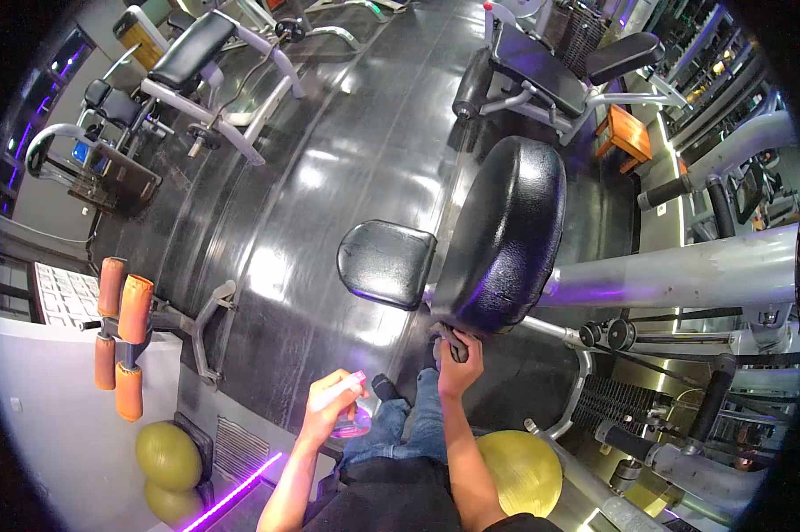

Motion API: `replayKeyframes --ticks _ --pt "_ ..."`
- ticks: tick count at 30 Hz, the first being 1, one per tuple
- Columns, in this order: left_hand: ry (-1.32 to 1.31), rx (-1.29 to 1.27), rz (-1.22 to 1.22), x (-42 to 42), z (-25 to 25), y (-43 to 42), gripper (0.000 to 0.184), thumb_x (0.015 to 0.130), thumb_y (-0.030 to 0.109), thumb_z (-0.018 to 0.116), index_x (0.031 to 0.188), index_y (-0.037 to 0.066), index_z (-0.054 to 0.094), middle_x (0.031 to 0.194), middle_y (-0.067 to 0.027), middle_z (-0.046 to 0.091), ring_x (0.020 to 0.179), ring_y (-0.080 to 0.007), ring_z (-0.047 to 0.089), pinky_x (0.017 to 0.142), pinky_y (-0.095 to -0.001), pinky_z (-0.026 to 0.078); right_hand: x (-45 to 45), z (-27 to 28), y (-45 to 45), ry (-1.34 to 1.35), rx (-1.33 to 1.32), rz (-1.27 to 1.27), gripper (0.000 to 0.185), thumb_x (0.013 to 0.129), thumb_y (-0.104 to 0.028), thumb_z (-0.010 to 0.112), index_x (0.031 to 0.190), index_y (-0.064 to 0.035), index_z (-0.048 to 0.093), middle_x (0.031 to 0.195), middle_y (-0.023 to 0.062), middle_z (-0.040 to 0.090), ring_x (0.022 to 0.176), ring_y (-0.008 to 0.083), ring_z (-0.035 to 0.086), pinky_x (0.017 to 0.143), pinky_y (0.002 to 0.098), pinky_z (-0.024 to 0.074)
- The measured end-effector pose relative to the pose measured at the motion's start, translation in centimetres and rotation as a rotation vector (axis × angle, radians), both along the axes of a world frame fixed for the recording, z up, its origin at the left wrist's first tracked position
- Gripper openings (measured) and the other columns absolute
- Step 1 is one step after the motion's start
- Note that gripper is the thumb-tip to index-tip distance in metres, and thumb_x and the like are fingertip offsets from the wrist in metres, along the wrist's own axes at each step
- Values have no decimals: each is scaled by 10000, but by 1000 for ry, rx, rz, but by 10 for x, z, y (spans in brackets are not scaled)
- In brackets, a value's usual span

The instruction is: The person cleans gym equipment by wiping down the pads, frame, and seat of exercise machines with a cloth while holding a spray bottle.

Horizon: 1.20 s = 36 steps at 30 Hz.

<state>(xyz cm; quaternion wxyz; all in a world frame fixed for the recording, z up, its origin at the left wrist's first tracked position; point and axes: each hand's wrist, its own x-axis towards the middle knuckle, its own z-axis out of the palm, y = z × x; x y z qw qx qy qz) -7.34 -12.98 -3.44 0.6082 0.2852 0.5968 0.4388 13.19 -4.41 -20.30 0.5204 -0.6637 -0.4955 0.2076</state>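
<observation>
My left hand (pixel 323 411) is wrapped round a spray bottle (pixel 355 425) with a pink-and-white top and a clear, purplish body. My right hand (pixel 462 371) grips a dark cloth (pixel 454 342) at the lower end of a large black padded backrest (pixel 506 235). The cloth looks close against the pad's edge; whether it presses on it I cannot tell. To the left of the backrest is a smaller black seat pad (pixel 388 263) of the same machine.
A thick grey machine beam (pixel 675 270) runs right from the backrest. A yellow exercise ball (pixel 518 474) sits beside my right arm. Orange foam rollers (pixel 136 309) stand at left. Padded benches (pixel 196 49) and a wooden box (pixel 626 137) are further off on the black floor (pixel 329 191).
</observation>
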Motion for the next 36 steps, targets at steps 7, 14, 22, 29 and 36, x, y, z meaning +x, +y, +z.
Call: replayKeyframes --ticks 7,14,22,29,36 --pt "0 -7 15 4 2 7 183 917 183 646 947 3 636 859 -84 699 586 -86 564 557 -239 442 -7 -61 3 -42 -129 9 241 684 -66 800 887 -39 673 925 127 685 878 315 658 811 387 502" --pt "-1 12 68 3 1 9 184 909 191 661 943 12 634 859 -85 704 587 -80 562 558 -234 440 10 -125 12 373 -896 3 406 726 -288 823 1039 -52 714 1010 122 725 927 278 691 822 399 529" --pt "-50 65 230 -2 6 16 191 895 197 676 926 11 641 843 -94 702 568 -90 566 550 -237 444 -16 101 49 -187 -857 1095 377 800 -361 766 1087 -125 700 907 128 731 814 269 715 723 426 549" --pt "50 274 182 -31 53 53 214 836 171 683 914 -28 670 826 -73 684 592 -100 584 532 -241 451 -18 338 108 -860 -264 1468 266 850 -244 674 1101 -158 676 963 120 654 845 325 684 725 435 554" --pt "65 358 99 -24 77 100 212 861 190 707 903 -16 678 793 -62 674 598 -93 586 523 -245 460 6 431 268 -787 -47 1487 234 804 -198 673 1013 -192 777 913 97 744 777 271 715 716 364 558"
